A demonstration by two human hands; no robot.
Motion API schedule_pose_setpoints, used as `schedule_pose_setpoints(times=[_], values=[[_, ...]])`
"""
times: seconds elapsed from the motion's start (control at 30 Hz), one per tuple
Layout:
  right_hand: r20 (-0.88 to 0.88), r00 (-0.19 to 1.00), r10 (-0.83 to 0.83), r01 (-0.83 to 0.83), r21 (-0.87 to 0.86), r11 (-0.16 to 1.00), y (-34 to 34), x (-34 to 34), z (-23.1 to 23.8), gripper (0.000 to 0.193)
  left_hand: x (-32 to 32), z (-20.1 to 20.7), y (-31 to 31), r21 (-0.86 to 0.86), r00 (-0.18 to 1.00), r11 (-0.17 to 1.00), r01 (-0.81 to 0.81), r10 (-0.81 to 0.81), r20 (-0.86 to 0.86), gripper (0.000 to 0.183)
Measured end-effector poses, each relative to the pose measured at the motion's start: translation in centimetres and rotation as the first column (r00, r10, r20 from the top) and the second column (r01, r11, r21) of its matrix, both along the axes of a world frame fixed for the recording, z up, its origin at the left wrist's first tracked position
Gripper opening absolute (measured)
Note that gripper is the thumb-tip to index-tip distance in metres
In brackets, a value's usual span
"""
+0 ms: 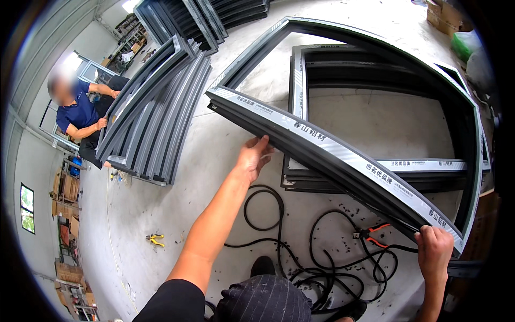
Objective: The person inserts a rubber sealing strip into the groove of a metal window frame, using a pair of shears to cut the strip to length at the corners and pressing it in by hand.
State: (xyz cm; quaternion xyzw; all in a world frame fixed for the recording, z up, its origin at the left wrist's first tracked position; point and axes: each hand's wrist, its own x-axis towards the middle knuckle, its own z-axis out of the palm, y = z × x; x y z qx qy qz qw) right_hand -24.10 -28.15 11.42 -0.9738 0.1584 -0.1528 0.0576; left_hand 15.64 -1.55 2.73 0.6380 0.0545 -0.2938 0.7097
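A dark grey metal window frame point(343, 153), with printed film along its faces, lies tilted over other frames in front of me. My left hand point(254, 156) is at the outer edge of its near rail, thumb up against the edge and fingers curled below. At the rail's right end, my right hand point(434, 248) is closed, pinching a black rubber strip point(402, 247) against the frame's corner. A stretch of strip runs along the rail's outer side toward that hand. The rest lies in loose coils on the floor. Both hands' fingertips are partly hidden.
Under the tilted frame is a stack of frames point(300, 174). Orange-handled pliers point(370, 235) lie among the coils, yellow-handled pliers point(155, 240) further left. A co-worker point(80, 110) at left holds a frame by another stack point(161, 129). Cardboard box point(444, 17) stands far right.
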Motion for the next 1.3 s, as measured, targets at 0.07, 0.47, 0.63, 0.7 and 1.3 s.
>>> schedule_pose_setpoints(times=[0.07, 0.47, 0.63, 0.7, 1.3], values=[[0.001, 1.0, 0.0, 0.0, -0.007, 1.0, 0.1, 0.0, -0.1, 0.019, -1.2, 0.1, -0.3, 0.004, 1.0, 1.0, 0.022, -0.022, -0.011, 0.022], [-0.008, 0.999, -0.031, 0.031, 0.023, 0.999, -0.2, -1.3, -0.2, 0.019, 8.5, -1.7, 4.9, 0.064, 0.994, 0.993, -0.104, 0.106, -0.035, 0.021], [-0.008, 0.995, -0.101, 0.102, 0.09, 0.991, -0.9, -3.5, -0.3, 0.017, 0.7, 1.1, 0.6, 0.112, 0.993, 0.989, 0.096, -0.087, -0.086, 0.023], [-0.006, 0.995, -0.1, 0.1, 0.108, 0.989, -0.8, -3.6, -0.3, 0.017, -2.7, 0.9, -1.0, 0.022, 0.985, 0.988, 0.152, -0.149, -0.091, 0.024], [0.0, 1.0, -0.029, 0.029, 0.017, 0.999, -0.5, -3.1, -0.3, 0.021, -7.8, -0.9, -3.3, 0.226, 0.938, 0.97, 0.083, -0.153, 0.31, 0.07]])
